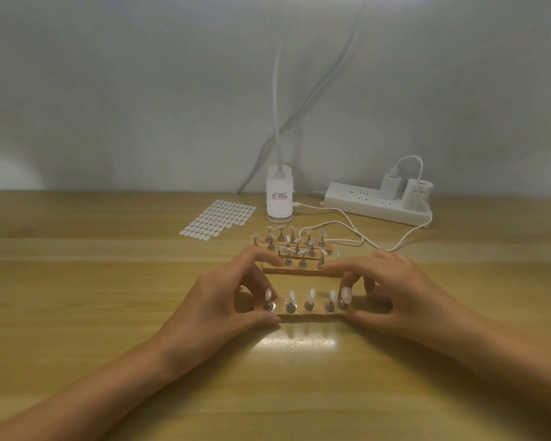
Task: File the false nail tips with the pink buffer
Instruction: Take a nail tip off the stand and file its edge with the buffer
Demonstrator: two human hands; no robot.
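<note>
Between the left hand (233,294) and the right hand (395,297), a strip (303,317) of five nail tips (312,296) is pinched at both ends on the counter (109,281), seemingly to be squared for filing. No pink buffer is seen.

This looks like a small nail-craft corner at a desk, in a home or a small studio; which of the two I cannot tell. The table (77,281) is of light wood and stands against a plain pale wall (140,90). At the wall lies a white power strip (363,203) with a charger (389,184) plugged in, and near it stands a white lamp base (279,200). A sheet of small stickers (218,219) and a wooden holder (309,317) with nail tips (312,294) on metal stands, with more holders (295,249) behind it, show the craft.
</note>
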